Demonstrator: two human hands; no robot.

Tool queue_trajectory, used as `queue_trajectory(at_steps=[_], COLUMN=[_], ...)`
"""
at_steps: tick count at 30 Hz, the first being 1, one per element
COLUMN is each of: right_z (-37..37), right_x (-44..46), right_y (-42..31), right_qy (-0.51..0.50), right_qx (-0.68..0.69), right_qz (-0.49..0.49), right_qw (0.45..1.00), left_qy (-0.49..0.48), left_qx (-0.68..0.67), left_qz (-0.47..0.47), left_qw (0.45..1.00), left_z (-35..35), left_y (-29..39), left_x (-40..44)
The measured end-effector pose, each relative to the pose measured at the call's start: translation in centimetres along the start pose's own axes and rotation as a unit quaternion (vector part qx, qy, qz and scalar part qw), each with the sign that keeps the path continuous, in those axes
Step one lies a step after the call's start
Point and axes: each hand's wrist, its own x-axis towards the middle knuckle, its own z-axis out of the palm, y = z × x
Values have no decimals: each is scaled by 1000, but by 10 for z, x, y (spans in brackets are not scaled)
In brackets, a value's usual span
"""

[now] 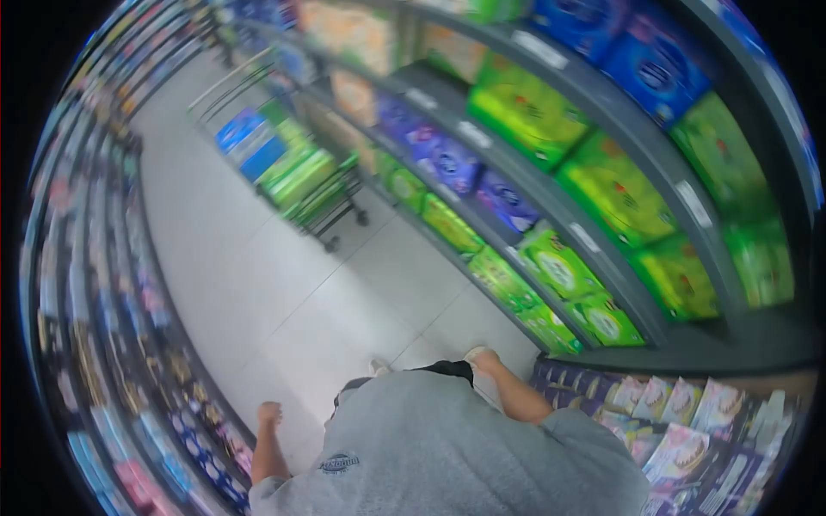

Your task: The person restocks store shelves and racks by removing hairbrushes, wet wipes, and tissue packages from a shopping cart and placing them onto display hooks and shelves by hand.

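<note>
My left hand (270, 413) hangs beside my body above the floor, fingers loosely curled with nothing visible in them. It is nearest the left-hand shelf, apart from it. On the other side, my right hand (483, 358) hangs low in front of me, small and blurred; how its fingers are set does not show. Farther ahead in the aisle stands a green shopping cart (297, 206), away from both hands. Green packs (297, 168) and a blue pack (249, 142) are loaded in it.
Dark shelves on the right hold green packs (618, 189), purple packs (447, 159) and blue packs (654, 69). A display of purple and white packages (688, 404) stands close by my right side. Shelving with small goods (112, 292) lines the left. Pale floor tiles (301, 310) run between.
</note>
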Motion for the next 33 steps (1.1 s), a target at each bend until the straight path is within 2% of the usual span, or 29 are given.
queue_trajectory(at_steps=[1, 2, 3, 4, 5, 6, 8, 10, 12, 13, 14, 16, 18, 19, 23, 26, 28, 30, 33], right_z=[27, 9, 2, -6, -12, -20, -37, -50, -91, -117, -146, -177, -203, -215, -253, -292, -321, -357, -393], right_x=[1, -24, -25, -23, -16, -6, 23, 74, 109, 125, 137, 185, 229, 250, 321, 336, 349, 356, 383], right_y=[2, -23, -32, -34, -38, -49, -72, -94, -142, -172, -210, -255, -299, -320, -400, -456, -495, -524, -539], right_qy=[-25, -93, -102, -119, -121, -126, -88, -95, -52, -21, 13, 42, 68, 100, 45, 44, 27, 34, 38], right_qx=[177, 279, 264, 20, -223, -229, -215, -153, 60, 147, 190, 236, 218, 207, 215, 224, 335, 388, 425], right_qz=[143, 307, 300, 88, -136, -142, -147, -124, -45, -10, 22, -38, -84, -125, -126, -160, -203, -248, -241], right_qw=[973, 905, 911, 989, 958, 955, 962, 976, 996, 989, 981, 970, 970, 965, 967, 961, 920, 887, 872], left_qy=[35, 71, 79, 127, 172, 177, 100, 67, -32, -15, -8, 12, 7, 11, 21, 10, -9, -34, 18], left_qx=[-53, -101, -109, -163, -214, -218, -188, -228, -158, -89, -83, -42, -50, -56, -40, 25, 55, 86, 71], left_qz=[-22, -42, -57, -117, -173, -181, -298, -226, -75, -45, 23, 146, 230, 234, 222, 170, 142, 111, 141], left_qw=[998, 991, 989, 972, 946, 943, 931, 945, 984, 995, 996, 988, 972, 970, 974, 985, 988, 990, 987], left_z=[-38, -68, -87, -100, -111, -108, -93, -66, -42, -28, -18, -9, -19, -30, -76, -95, -110, -122, -135], left_y=[-45, -82, -102, -123, -128, -138, -184, -152, -109, -74, -36, 33, 106, 145, 243, 248, 258, 276, 337], left_x=[-7, -14, -37, -59, -74, -69, -38, -28, 8, 28, 42, 76, 98, 98, 125, 172, 204, 226, 255])
